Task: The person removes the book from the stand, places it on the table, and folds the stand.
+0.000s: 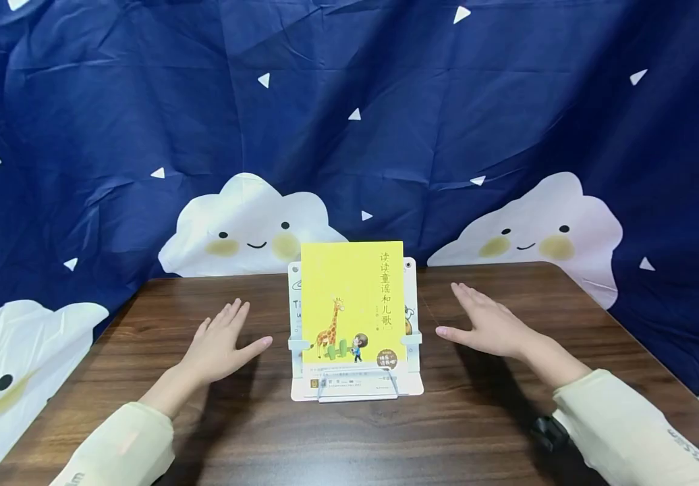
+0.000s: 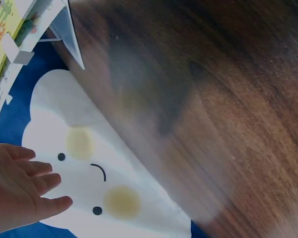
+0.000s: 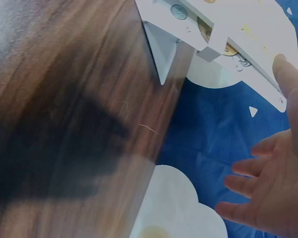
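Observation:
A yellow book (image 1: 349, 297) with a giraffe and a child on its cover leans upright on a white book stand (image 1: 296, 385) at the middle of the table. Clips at the stand's sides and a clear ledge at its foot hold the book. To the left of the stand, my left hand (image 1: 218, 347) hovers over the table with straight fingers, touching nothing. On the other side my right hand (image 1: 489, 324) is likewise above the table, fingers extended and thumb toward the book. Both wrist views show the palms bare, apart from the stand.
The dark wooden table (image 1: 234, 432) spreads around the stand. Behind it hangs a blue cloth (image 1: 349, 155) printed with smiling clouds and white triangles. A black object (image 1: 548, 432) shows at the right sleeve's cuff.

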A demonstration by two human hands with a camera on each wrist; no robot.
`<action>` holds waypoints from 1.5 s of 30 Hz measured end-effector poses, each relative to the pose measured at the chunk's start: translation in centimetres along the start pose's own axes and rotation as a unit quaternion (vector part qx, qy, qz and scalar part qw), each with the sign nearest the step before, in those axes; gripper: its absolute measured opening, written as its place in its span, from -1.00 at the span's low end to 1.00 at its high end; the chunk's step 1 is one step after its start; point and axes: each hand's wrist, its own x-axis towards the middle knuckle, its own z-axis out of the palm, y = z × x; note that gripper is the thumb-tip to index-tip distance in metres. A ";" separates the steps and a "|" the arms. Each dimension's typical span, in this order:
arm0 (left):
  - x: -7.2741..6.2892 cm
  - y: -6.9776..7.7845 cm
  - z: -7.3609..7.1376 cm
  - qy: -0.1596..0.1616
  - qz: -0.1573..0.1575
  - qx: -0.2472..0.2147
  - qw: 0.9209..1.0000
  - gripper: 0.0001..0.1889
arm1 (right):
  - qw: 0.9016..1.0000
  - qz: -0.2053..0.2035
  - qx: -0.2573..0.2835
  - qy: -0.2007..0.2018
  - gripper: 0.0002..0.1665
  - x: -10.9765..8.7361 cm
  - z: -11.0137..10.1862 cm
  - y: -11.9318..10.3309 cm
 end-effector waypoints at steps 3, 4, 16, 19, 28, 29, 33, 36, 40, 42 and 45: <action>0.1 0.2 -0.2 0.023 0.017 -0.032 0.999 -0.12 | 1.000 -0.012 0.003 0.011 0.10 0.2 -0.4 -0.2; 0.2 0.3 -0.2 0.033 0.022 -0.047 0.998 -0.14 | 1.000 -0.015 0.005 0.015 0.09 0.2 -0.4 -0.3; 0.6 1.4 0.3 0.111 0.033 -0.132 0.984 -0.32 | 0.989 -0.026 0.080 0.126 -0.15 1.1 0.3 -1.8; 0.7 1.8 0.5 0.124 0.031 -0.160 0.979 -0.36 | 0.978 -0.022 0.112 0.173 -0.26 1.4 0.6 -2.3; 1.0 2.9 1.4 0.166 0.017 -0.270 0.948 -0.48 | 0.938 -0.006 0.239 0.249 -0.48 2.4 1.9 -4.0; 1.0 3.0 1.5 0.167 0.015 -0.280 0.945 -0.49 | 0.933 -0.003 0.258 0.251 -0.50 2.4 2.1 -4.2; 1.2 3.5 2.0 0.169 0.007 -0.325 0.930 -0.53 | 0.909 0.011 0.328 0.255 -0.59 2.8 3.1 -4.6; 1.4 3.8 2.5 0.169 -0.001 -0.371 0.913 -0.57 | 0.893 0.020 0.367 0.260 -0.65 2.9 3.7 -4.8; 1.7 4.2 3.1 0.170 -0.020 -0.422 0.890 -0.62 | 0.878 0.034 0.401 0.258 -0.67 2.9 4.4 -5.2; 1.8 4.4 3.4 0.168 -0.032 -0.438 0.883 -0.62 | 0.877 0.047 0.410 0.247 -0.65 2.8 4.8 -5.3; 2.0 4.6 4.1 0.175 -0.042 -0.460 0.869 -0.63 | 0.873 0.069 0.425 0.229 -0.64 2.7 5.4 -5.4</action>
